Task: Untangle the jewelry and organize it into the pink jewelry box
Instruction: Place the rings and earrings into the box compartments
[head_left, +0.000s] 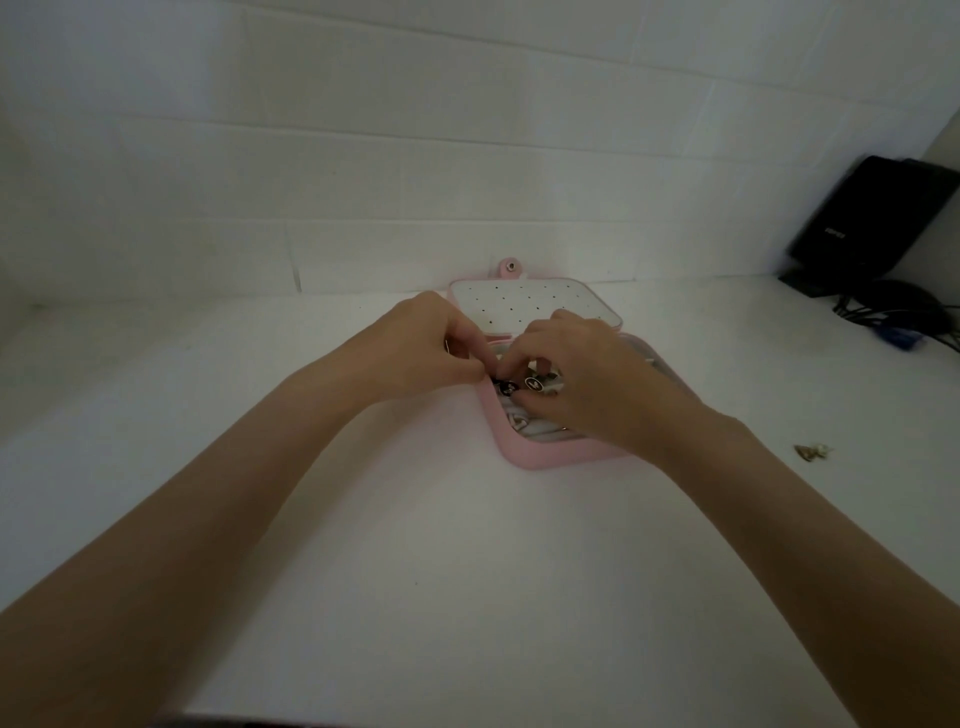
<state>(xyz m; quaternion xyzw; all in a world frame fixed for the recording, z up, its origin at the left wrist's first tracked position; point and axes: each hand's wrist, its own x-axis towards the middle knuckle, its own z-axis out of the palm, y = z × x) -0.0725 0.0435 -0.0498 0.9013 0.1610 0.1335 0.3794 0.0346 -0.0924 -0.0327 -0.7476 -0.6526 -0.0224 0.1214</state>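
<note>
The pink jewelry box (511, 451) lies open on the white table, its white perforated lid panel (519, 306) leaning against the wall. Both hands are over the box's tray. My left hand (431, 345) has its fingers curled at the box's left rim and pinches a chain piece with black round charms (505, 385). My right hand (582, 379) covers most of the tray, its fingers curled round the same jewelry near another black charm (532, 383). White padded rolls (524, 423) show in the tray's near part. The rest of the tray is hidden.
A small gold jewelry piece (813, 451) lies loose on the table at the right. A black device (867, 218) with dark cables (904, 317) and a blue plug stands in the back right corner. A white tiled wall (363, 156) runs close behind the box.
</note>
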